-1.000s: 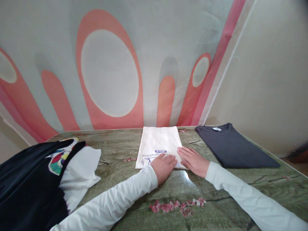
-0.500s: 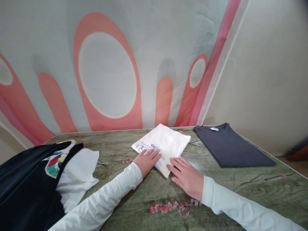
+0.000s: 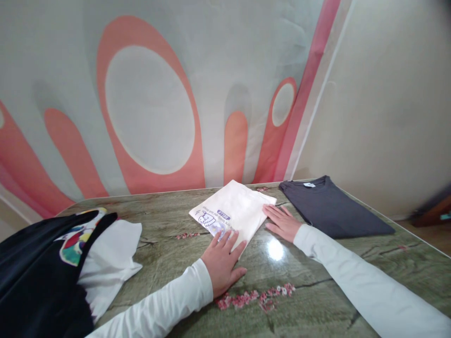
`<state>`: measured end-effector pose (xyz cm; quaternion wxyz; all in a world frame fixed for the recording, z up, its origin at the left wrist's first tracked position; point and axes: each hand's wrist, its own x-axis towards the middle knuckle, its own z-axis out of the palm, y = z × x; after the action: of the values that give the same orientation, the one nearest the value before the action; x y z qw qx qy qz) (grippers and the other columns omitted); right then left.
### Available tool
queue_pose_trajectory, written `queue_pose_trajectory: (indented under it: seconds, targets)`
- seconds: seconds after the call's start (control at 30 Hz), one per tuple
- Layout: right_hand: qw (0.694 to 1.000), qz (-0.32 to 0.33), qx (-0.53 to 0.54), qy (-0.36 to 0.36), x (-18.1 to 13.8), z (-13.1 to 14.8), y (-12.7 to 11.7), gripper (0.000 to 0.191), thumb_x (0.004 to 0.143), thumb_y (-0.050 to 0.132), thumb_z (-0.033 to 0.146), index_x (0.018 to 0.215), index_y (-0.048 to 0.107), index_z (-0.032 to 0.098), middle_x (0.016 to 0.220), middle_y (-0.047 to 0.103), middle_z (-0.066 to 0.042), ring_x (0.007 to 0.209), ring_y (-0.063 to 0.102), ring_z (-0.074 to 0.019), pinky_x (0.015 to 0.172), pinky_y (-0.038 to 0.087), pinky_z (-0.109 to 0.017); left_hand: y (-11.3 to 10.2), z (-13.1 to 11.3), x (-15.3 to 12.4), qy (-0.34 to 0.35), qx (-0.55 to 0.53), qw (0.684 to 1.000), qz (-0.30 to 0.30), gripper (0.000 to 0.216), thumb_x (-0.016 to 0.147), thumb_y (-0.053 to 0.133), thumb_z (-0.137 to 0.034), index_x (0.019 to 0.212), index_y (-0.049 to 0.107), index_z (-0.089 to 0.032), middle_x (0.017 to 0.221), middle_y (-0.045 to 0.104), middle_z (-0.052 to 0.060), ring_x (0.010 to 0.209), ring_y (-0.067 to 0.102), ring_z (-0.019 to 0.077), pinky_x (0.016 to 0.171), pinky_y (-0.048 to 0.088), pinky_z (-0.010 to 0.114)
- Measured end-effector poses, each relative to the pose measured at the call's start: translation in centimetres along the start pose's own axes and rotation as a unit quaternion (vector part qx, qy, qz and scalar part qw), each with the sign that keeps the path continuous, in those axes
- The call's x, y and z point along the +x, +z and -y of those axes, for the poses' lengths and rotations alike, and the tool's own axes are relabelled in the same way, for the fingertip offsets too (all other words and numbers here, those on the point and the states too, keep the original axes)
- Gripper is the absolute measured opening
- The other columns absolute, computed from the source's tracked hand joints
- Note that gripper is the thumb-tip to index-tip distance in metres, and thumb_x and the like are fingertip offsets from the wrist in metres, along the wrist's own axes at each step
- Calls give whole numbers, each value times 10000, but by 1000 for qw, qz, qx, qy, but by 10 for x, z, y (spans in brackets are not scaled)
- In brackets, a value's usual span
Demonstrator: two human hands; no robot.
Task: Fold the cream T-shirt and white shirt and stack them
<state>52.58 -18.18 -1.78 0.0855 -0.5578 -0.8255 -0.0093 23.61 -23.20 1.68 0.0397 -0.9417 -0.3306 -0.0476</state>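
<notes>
A folded white T-shirt (image 3: 239, 202) with a blue printed drawing and lettering lies flat at the middle of the table, one corner pointing toward me. My left hand (image 3: 222, 263) rests with spread fingers on its near corner, covering part of the print. At the shirt's right edge, my right hand (image 3: 282, 220) lies flat, fingertips touching the fabric and fingers stretched out. Neither hand grips anything. Just beyond my right hand is a folded dark grey T-shirt (image 3: 334, 211) with a white neck label.
On the left lies a heap of black clothing (image 3: 38, 263) with a colourful print, and white fabric (image 3: 109, 258) beside it. The wood-patterned table (image 3: 165, 272) has printed pink blossoms. A wall with pink shapes (image 3: 151, 183) stands behind the table.
My left hand has slid toward me, down to the shirt's near corner. My right hand has moved away from me and rightward along the shirt's right edge. The view has shifted slightly.
</notes>
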Motion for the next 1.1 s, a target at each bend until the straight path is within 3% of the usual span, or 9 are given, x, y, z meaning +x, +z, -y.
queue_pose_trajectory:
  seconds: [0.13, 0.27, 0.37, 0.5, 0.63, 0.8, 0.93, 1.1]
  targets:
    - [997, -26, -6, 76, 8, -27, 11, 562, 868, 226, 502, 1360, 246, 233, 1416, 246, -32, 1298, 193, -215, 1040, 142, -475, -3, -1, 6, -10, -12, 1000, -6, 559, 808, 418, -528, 1249, 405, -184, 1306, 397, 138, 1194, 360, 287, 997, 220, 472]
    - [991, -88, 46, 93, 16, -37, 16, 506, 874, 254, 437, 1292, 384, 185, 1374, 336, -75, 1258, 292, -214, 1015, 246, -436, -5, -8, 13, -51, -2, 998, -30, 443, 817, 454, -404, 1165, 473, -132, 1240, 457, 165, 1135, 428, 278, 975, 278, 441]
    - [977, -155, 107, 103, 20, -43, 16, 431, 869, 282, 378, 1177, 511, 181, 1245, 497, -92, 1156, 433, -204, 974, 329, -381, -7, -8, 14, -63, 16, 997, -30, 354, 805, 444, -270, 1119, 500, -117, 1202, 489, 163, 1097, 465, 256, 954, 318, 410]
    - [961, -200, 171, 90, 19, -42, 8, 343, 838, 364, 345, 1015, 604, 176, 1027, 619, -86, 977, 544, -196, 899, 393, -351, -13, 1, 6, -79, 41, 996, -3, 407, 732, 481, -206, 1127, 491, -109, 1189, 497, 165, 1093, 467, 260, 927, 350, 413]
    - [954, -207, 207, 69, 15, -29, 0, 290, 803, 429, 327, 953, 616, 164, 926, 629, -74, 875, 559, -184, 839, 412, -337, -19, 10, 0, -100, 65, 993, 0, 346, 745, 480, -216, 1068, 527, -100, 1112, 540, 167, 1041, 501, 268, 880, 388, 413]
    - [940, -194, 238, 147, 13, -19, -1, 295, 736, 497, 359, 929, 610, 166, 782, 613, -37, 702, 553, -157, 702, 439, -301, -19, 16, 7, -74, 57, 995, -43, 275, 838, 438, -353, 934, 572, -133, 996, 584, 126, 936, 548, 244, 821, 427, 387]
    - [940, -182, 236, 166, 12, -15, -2, 296, 731, 496, 372, 915, 607, 169, 677, 577, -8, 618, 527, -139, 634, 425, -272, -7, 24, 12, -21, 49, 996, -65, 208, 872, 400, -247, 945, 569, -150, 1020, 587, 104, 920, 565, 208, 798, 453, 352]
    - [940, -166, 249, 164, 11, -17, -6, 296, 725, 493, 351, 916, 601, 152, 615, 572, 3, 558, 513, -131, 594, 412, -267, 0, 28, 12, -2, 58, 997, -58, 182, 852, 409, -145, 933, 571, -148, 980, 603, 96, 839, 597, 203, 705, 493, 342]
